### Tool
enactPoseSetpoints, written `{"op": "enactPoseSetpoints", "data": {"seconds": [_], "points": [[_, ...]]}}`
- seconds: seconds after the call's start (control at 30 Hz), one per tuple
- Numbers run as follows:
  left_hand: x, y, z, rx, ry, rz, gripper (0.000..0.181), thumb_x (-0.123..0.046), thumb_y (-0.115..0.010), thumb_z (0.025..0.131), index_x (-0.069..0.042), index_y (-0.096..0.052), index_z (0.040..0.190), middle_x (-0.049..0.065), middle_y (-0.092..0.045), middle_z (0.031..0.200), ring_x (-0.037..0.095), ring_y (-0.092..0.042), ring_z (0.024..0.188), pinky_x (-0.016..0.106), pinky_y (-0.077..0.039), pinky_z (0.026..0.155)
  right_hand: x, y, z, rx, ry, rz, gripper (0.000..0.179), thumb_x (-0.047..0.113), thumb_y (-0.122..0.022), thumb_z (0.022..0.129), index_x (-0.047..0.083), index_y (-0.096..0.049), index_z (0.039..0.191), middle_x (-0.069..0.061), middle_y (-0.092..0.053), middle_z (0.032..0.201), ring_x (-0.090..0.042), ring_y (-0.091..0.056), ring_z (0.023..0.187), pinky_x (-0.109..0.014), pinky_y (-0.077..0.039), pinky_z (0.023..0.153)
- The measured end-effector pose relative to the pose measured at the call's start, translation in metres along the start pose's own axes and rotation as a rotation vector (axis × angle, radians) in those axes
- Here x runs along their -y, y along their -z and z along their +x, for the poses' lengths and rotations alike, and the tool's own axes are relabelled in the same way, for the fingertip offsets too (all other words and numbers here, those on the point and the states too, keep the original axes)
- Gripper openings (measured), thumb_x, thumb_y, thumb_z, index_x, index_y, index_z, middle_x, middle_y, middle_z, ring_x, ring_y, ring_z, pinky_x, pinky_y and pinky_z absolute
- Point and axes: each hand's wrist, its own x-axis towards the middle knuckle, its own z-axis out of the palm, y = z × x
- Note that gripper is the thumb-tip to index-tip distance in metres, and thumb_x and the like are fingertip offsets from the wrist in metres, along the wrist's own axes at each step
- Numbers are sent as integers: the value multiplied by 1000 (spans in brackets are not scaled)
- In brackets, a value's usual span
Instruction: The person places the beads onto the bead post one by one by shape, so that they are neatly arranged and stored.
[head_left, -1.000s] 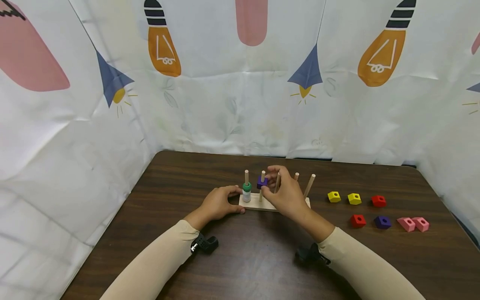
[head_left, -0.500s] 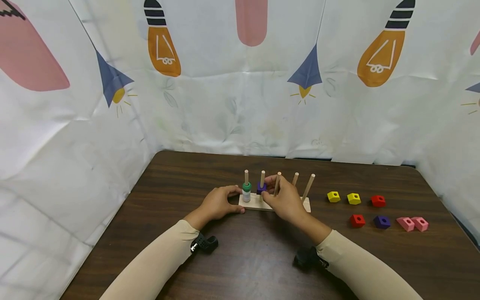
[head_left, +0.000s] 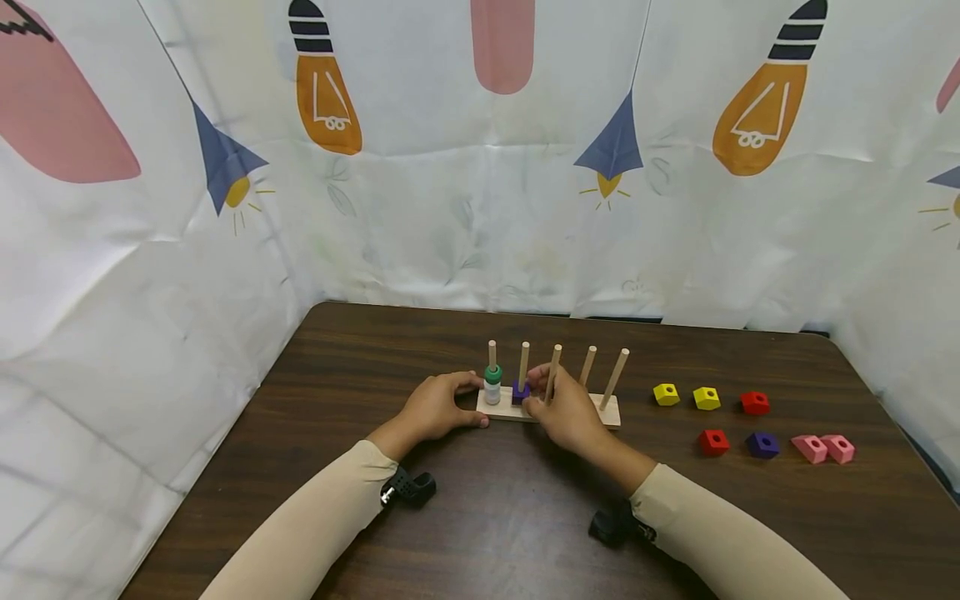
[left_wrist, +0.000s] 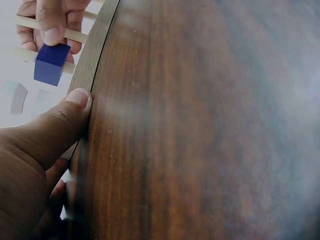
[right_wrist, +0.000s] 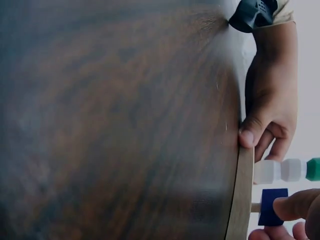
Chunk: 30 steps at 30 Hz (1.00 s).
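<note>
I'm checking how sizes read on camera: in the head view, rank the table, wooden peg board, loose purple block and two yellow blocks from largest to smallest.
1. Table
2. Wooden peg board
3. Loose purple block
4. Left yellow block and right yellow block: look too alike to rank

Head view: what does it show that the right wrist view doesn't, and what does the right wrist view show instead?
Only the head view shows the loose yellow blocks, red blocks, loose purple block and pink blocks, plus the cloth's printed lamps.

Only the right wrist view shows a short stretch of bare peg between the base and the threaded purple block.

Both show the left hand gripping the base's end, the right hand pinching the threaded block, and the green and white stack.
</note>
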Motion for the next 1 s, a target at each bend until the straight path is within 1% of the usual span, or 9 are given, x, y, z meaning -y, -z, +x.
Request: {"op": "enactPoseSetpoints", "data": {"seconds": [0.17,0.37,0.5,0.57,0.63,0.73,0.8,0.9,1.0], "points": [[0,0,0,-5,1,6,63,-44,-91,76,-24,-70,132,3,-63,140,32,-50,138,51,-38,113,-1,-2,0,4,14,-6,35,4,-79,88,4,-59,117,-8,-71,112,-23,-68,100,-41,-56,89],[-1,0,-1,-7,8,-2,63,-43,-91,76,-22,-70,132,5,-61,142,31,-50,137,51,-39,113,-3,-2,1,-7,28,-21,36,5,-81,88,5,-59,116,-6,-72,111,-22,-69,100,-42,-56,90],[0,0,-1,-6,10,-3,63,-43,-91,76,-22,-70,132,4,-63,140,31,-50,137,50,-38,113,-2,-1,0,6,29,-22,37,7,-81,88,5,-59,117,-7,-73,113,-24,-69,103,-43,-55,92],[-1,0,-1,-6,13,-3,63,-43,-91,76,-22,-70,132,4,-63,140,32,-50,137,51,-38,113,-2,0,0,27,34,-21,41,7,-81,88,3,-57,122,-10,-72,117,-26,-69,108,-45,-54,94],[-1,0,-2,-5,16,-6,63,-43,-91,76,-22,-70,132,4,-62,141,32,-49,138,52,-38,113,-3,3,-1,59,43,-27,49,8,-80,89,1,-53,131,-14,-70,124,-30,-67,114,-47,-52,98],[-2,0,-2,-3,19,-9,63,-43,-91,76,-22,-70,132,4,-62,142,32,-49,138,52,-38,113,-5,8,-5,117,63,-64,65,10,-78,92,-2,-43,145,-19,-62,137,-34,-62,123,-50,-49,103],[-3,-1,-2,-1,20,-11,63,-42,-91,76,-22,-69,132,4,-62,142,31,-49,138,51,-39,112,-7,13,-10,152,79,-93,71,11,-77,93,-3,-37,150,-21,-56,144,-35,-59,128,-50,-47,106],[-3,-1,-2,-2,21,-13,63,-41,-91,77,-21,-69,132,4,-61,143,31,-49,138,51,-39,112,-9,22,-18,204,85,-110,73,13,-74,96,-5,-33,153,-24,-49,151,-35,-56,131,-49,-47,106],[-3,0,-1,-3,19,-15,64,-41,-91,77,-21,-69,133,4,-59,144,31,-49,139,51,-39,112,-11,33,-26,248,78,-92,71,13,-72,98,-4,-32,154,-25,-47,151,-36,-56,131,-48,-47,106]]}}
